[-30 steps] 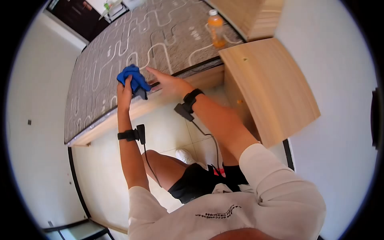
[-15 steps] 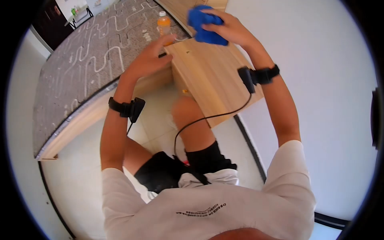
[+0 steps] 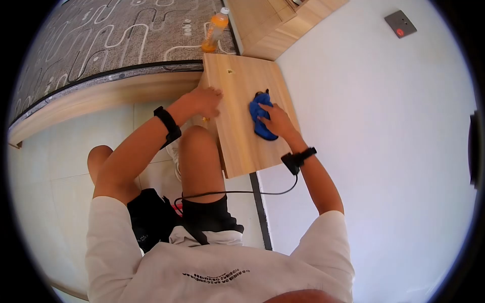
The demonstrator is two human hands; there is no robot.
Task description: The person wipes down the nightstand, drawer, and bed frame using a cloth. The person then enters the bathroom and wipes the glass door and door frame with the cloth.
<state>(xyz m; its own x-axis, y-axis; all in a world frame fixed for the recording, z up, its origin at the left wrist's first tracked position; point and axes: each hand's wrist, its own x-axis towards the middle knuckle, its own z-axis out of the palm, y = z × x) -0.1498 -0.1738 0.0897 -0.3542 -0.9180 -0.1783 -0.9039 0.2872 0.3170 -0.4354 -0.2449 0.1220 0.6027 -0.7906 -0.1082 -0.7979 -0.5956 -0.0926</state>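
A crumpled blue cloth (image 3: 261,129) lies pressed on the wooden top of a small cabinet (image 3: 245,154). My right hand (image 3: 277,120) is on it, fingers bent into the fabric. At the far end of the cloth shows a small dark thing (image 3: 262,93) that I cannot make out. My left hand (image 3: 206,102) is at the left edge of the cabinet top, its fingers loosely apart, holding nothing that I can see. Near the far left corner stands a bottle (image 3: 215,31) with orange drink and a white cap.
A bed with a grey patterned mattress (image 3: 116,40) extends to the left. Behind the cabinet is another wooden piece of furniture (image 3: 268,30). The white wall (image 3: 364,126) rises on the right, bearing a dark switch plate (image 3: 400,24). A black cable (image 3: 242,192) hangs between my wrists.
My right hand has brought the blue cloth down from beyond the cabinet's far end onto its top. My left hand has moved nearer to me along the left edge. The view has shifted.
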